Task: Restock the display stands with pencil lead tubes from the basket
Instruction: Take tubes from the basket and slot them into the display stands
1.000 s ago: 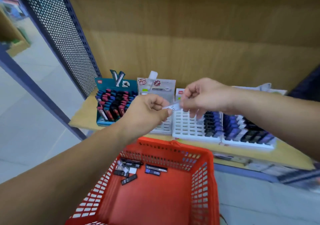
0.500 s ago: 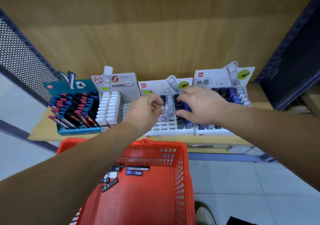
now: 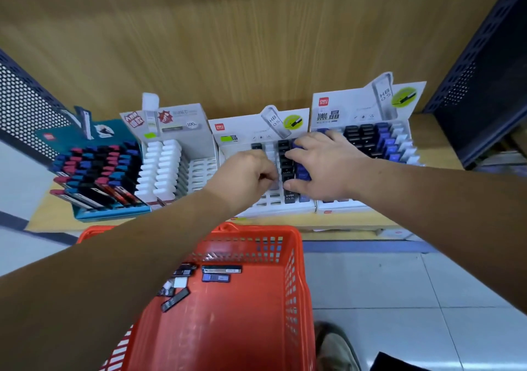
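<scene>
Four stands sit side by side on the shelf (image 3: 436, 145), backed against the rear panel (image 3: 256, 42): leftmost stand (image 3: 114, 215), second stand (image 3: 176, 119), third stand (image 3: 242, 133), rightmost stand (image 3: 342, 108). The basket (image 3: 296, 256) is in front of and below the shelf edge, with loose lead tubes (image 3: 221, 270) in its far-left part. The left hand (image 3: 245, 176) and right hand (image 3: 322, 168) are side by side over the third stand.

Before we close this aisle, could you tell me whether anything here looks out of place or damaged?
Nothing looks damaged or spilled. The only untidy spot is the red basket, where a few pencil lead tubes lie loose at mixed angles toward its far end, unlike the neat rows in the display stands.
</scene>
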A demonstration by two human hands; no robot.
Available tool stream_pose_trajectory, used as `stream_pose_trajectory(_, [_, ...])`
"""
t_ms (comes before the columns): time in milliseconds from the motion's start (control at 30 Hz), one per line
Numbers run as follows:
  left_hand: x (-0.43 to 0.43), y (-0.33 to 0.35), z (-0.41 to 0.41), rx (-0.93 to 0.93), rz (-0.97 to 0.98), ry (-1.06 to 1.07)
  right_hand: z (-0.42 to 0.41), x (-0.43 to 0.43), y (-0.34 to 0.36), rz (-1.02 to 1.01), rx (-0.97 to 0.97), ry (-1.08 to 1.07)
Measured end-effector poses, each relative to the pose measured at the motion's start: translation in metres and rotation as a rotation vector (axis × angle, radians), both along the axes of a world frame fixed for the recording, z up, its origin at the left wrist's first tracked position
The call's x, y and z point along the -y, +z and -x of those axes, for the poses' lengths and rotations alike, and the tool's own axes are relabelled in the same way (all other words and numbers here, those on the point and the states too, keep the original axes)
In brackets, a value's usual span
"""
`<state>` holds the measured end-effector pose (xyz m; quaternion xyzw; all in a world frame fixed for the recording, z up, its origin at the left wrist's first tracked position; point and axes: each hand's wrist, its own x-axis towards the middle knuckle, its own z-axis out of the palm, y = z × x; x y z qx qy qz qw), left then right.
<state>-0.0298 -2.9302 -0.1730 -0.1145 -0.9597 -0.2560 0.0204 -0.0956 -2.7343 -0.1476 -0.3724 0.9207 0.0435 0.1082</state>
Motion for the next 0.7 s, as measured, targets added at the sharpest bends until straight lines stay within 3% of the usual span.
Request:
stream_pose_trajectory(200, [0.004,0.004,-0.028,0.014,-0.072,0.187,-0.01,0.005,0.022,0.029,-0.058,0.025])
stream_pose_trajectory(300, [0.026,0.015,-0.067,0.058,-0.085,0.307,-0.039,0.023,0.033,0.203,-0.137,0.116])
stream_pose_trajectory(367, [0.044,0.016,-0.102,0.114,-0.114,0.41,-0.068,0.04,0.032,0.285,-0.036,0.15])
stream_pose_trajectory(500, [0.075,-0.001,-0.176,0.234,-0.092,0.56,-0.124,0.074,0.006,0.255,0.154,0.205])
stream_pose_trajectory(700, [0.117,-0.074,-0.252,0.535,-0.002,0.748,-0.164,0.124,-0.067,0.197,0.383,0.103])
